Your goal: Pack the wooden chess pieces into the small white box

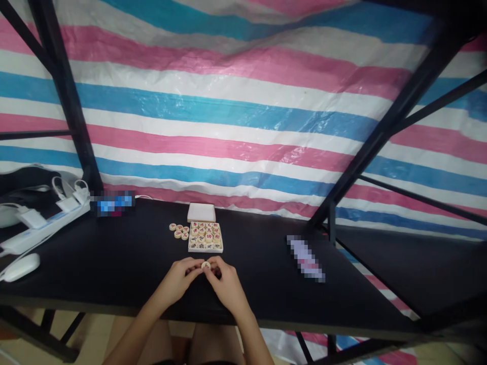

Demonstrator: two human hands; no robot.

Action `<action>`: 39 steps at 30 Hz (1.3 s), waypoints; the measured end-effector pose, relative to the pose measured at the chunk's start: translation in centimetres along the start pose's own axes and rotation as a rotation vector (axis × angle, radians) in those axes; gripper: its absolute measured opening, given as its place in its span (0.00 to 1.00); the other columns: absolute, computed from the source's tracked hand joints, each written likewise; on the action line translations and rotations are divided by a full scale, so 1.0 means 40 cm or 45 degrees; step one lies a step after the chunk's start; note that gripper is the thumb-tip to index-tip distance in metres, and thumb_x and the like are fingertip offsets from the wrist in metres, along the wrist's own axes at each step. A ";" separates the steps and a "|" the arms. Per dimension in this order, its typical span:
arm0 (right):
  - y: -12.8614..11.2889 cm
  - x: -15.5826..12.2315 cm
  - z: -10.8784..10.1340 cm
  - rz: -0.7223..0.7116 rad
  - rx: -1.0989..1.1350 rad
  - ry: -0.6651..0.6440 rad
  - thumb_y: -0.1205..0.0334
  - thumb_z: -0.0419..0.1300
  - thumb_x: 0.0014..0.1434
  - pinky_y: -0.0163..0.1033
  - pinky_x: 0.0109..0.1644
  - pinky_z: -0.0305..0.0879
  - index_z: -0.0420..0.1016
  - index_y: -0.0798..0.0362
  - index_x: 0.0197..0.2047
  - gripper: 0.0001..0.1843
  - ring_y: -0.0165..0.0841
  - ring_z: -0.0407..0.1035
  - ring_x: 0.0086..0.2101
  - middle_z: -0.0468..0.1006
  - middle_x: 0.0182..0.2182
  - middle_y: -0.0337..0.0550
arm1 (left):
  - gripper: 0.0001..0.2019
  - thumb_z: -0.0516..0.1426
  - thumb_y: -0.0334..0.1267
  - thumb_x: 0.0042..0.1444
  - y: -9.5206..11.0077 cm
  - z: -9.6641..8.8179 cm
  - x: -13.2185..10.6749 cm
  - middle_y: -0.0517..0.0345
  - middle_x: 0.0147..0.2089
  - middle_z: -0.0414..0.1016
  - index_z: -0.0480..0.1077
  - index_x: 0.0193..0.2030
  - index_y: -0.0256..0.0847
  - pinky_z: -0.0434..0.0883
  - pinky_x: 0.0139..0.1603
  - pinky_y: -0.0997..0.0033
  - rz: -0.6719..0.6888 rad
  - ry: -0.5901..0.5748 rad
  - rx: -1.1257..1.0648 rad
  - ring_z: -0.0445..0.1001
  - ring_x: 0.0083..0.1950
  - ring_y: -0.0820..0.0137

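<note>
Pinching one round piece point(206, 265) between them, the left hand point(178, 280) and right hand point(225, 282) meet just in front of a white box point(205, 250) on the black bench point(258, 228). Each grip is nearly closed, fingertips at the piece's edge. Character-marked pieces point(208, 237) fill the box in rows; five loose pieces point(178, 233) lie just left of it, and an upturned lid point(201, 212) sits behind.

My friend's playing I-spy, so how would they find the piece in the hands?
Start at the black table, then find the open white box of round pieces. Just nearer, the left hand and right hand hold one piece. Unlike the boxed ones and the loose pieces, it's held.
</note>
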State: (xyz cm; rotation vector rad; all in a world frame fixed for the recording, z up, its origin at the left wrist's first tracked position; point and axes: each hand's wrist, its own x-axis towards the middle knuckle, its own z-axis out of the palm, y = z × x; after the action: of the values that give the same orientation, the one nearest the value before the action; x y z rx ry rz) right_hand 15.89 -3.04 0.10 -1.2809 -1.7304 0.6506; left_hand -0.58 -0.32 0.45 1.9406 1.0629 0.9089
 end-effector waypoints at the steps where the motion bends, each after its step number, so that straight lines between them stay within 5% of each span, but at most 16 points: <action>1: 0.001 0.000 -0.001 -0.001 0.009 -0.001 0.58 0.52 0.61 0.33 0.36 0.64 0.71 0.50 0.36 0.09 0.32 0.71 0.30 0.77 0.28 0.39 | 0.13 0.54 0.38 0.57 -0.002 0.000 0.000 0.55 0.38 0.78 0.76 0.45 0.41 0.70 0.43 0.72 0.003 0.003 0.008 0.75 0.39 0.67; 7: 0.004 0.001 -0.003 0.016 -0.044 0.008 0.61 0.47 0.64 0.34 0.39 0.64 0.72 0.50 0.38 0.13 0.33 0.72 0.34 0.78 0.32 0.41 | 0.13 0.54 0.38 0.58 0.001 0.001 -0.001 0.55 0.41 0.79 0.76 0.46 0.43 0.69 0.44 0.71 0.012 -0.002 0.040 0.76 0.41 0.66; 19: 0.002 -0.002 -0.002 -0.012 -0.025 -0.013 0.61 0.54 0.60 0.34 0.37 0.66 0.72 0.50 0.41 0.08 0.32 0.71 0.31 0.78 0.32 0.40 | 0.14 0.53 0.38 0.57 0.005 -0.001 0.002 0.55 0.41 0.79 0.75 0.47 0.41 0.69 0.45 0.71 -0.028 0.019 0.020 0.76 0.42 0.66; 26: 0.008 -0.004 0.000 -0.025 -0.025 -0.031 0.73 0.53 0.52 0.34 0.39 0.65 0.71 0.50 0.42 0.15 0.32 0.71 0.32 0.78 0.32 0.38 | 0.15 0.53 0.39 0.58 -0.007 0.003 -0.006 0.54 0.41 0.79 0.74 0.49 0.41 0.70 0.42 0.71 -0.033 0.033 -0.037 0.76 0.40 0.66; 32: -0.004 -0.005 -0.004 -0.014 0.027 -0.046 0.63 0.53 0.60 0.34 0.38 0.65 0.70 0.50 0.41 0.07 0.31 0.71 0.32 0.78 0.33 0.39 | 0.15 0.53 0.39 0.57 -0.003 0.004 -0.004 0.53 0.40 0.78 0.74 0.48 0.40 0.71 0.42 0.70 -0.063 0.041 -0.041 0.75 0.38 0.67; 39: 0.006 -0.002 -0.004 0.048 0.022 0.001 0.60 0.54 0.60 0.34 0.38 0.66 0.69 0.51 0.47 0.12 0.31 0.71 0.32 0.78 0.33 0.39 | 0.19 0.52 0.42 0.56 0.006 0.007 -0.004 0.54 0.41 0.77 0.65 0.54 0.39 0.72 0.41 0.70 -0.125 0.103 -0.217 0.76 0.37 0.68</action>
State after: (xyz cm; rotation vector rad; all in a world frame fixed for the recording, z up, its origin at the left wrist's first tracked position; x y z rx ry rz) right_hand 16.15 -3.04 -0.04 -1.3041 -1.7003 0.6854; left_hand -0.34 -0.62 0.48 1.7102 1.0803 0.9970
